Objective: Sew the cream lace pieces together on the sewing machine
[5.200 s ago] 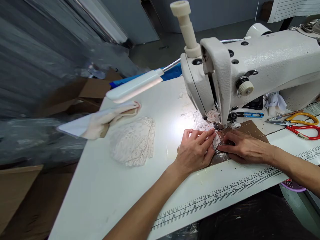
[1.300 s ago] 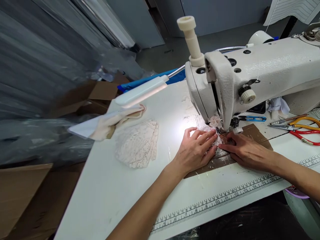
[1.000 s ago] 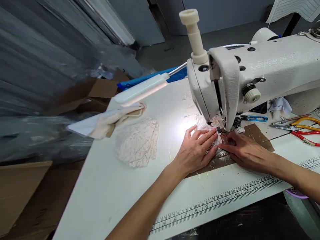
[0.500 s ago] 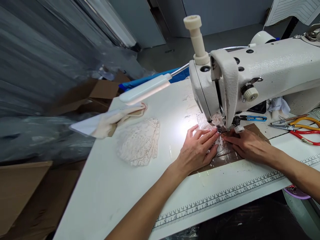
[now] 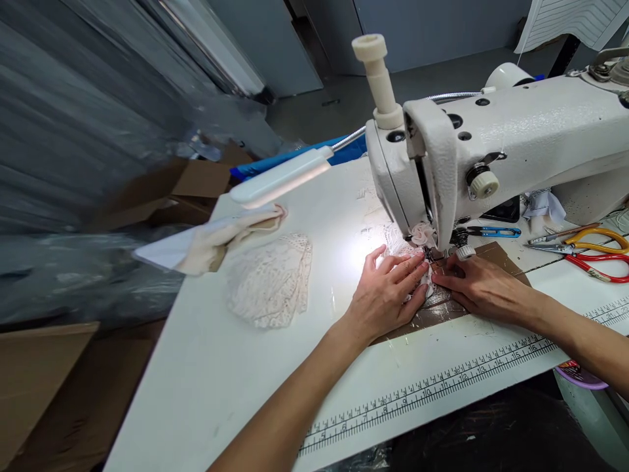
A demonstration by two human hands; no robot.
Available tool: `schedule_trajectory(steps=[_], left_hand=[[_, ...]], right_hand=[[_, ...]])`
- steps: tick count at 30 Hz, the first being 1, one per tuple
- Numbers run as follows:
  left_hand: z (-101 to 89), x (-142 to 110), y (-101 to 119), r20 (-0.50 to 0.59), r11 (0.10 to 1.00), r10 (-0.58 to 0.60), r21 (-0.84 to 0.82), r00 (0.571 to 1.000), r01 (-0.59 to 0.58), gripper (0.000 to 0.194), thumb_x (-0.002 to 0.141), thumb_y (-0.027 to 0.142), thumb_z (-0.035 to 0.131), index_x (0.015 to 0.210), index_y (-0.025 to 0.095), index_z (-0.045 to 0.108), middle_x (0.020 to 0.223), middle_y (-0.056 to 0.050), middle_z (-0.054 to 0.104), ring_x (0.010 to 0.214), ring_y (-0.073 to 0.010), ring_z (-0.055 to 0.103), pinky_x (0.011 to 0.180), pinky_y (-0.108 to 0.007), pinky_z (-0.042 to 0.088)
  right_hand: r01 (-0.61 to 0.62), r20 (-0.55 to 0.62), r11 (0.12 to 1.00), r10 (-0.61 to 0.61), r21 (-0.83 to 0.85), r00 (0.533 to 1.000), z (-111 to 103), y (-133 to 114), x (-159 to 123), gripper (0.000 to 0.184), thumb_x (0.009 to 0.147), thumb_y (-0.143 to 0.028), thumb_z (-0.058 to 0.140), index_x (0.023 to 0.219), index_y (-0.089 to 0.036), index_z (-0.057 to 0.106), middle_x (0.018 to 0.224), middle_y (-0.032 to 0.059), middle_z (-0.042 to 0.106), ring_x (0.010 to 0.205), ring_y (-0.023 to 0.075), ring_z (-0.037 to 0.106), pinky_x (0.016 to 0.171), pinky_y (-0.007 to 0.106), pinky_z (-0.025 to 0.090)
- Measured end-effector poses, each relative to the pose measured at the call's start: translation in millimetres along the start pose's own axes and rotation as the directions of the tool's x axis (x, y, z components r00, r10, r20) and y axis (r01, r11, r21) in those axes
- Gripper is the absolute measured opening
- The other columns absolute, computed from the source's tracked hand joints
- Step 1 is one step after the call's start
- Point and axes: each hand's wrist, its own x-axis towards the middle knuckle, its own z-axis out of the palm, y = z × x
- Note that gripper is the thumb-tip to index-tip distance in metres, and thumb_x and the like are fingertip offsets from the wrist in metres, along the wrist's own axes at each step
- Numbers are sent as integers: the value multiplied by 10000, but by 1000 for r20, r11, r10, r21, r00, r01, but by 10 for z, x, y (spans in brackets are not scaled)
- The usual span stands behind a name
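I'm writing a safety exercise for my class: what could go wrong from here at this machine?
The left hand and right hand are close to the presser foot; a finger could get pinched or pricked. The ruffle bunches near it and might catch. Left fingers cover some lace, so a fold might go unnoticed.

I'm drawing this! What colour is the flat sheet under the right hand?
The sheet is brown, best seen in the head view.

Lacy cloth, glossy pebbled machine casing
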Motion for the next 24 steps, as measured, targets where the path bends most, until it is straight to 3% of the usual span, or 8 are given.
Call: schedule_trajectory(steps=[13, 19, 24], left_hand=[[11, -9, 4, -2, 1000, -7, -2, 1000, 7, 254, 926, 238, 518, 1158, 223, 619, 1166, -67, 707, 928, -246, 656, 960, -565, 403], [15, -3, 5, -7, 1000, -5, -3, 1000, 5, 243, 925, 232, 522, 1149, 212, 613, 1164, -74, 707, 910, -245, 657, 958, -577, 404], [15, 4, 16, -25, 1000, -4, -13, 1000, 4, 249, 917, 220, 532, 1156, 196, 597, 1152, -76, 713, 915, -250, 665, 952, -573, 411]], right_hand=[[-19, 28, 1000, 18, 19, 999, -58, -51, 5, 296, 927, -119, 437, 1135, -175, 640, 991, 115, 537, 873, 201, 498, 757, 359, 509], [-47, -18, 995, 49, 91, 999, -81, -34, -7, 323, 944, -121, 394, 1181, -140, 612, 972, 122, 547, 836, 188, 523, 735, 332, 523], [-24, -5, 999, 25, 42, 1000, -58, -45, -3, 344, 930, -121, 417, 1205, -195, 610, 974, 111, 544, 862, 203, 526, 756, 353, 523]])
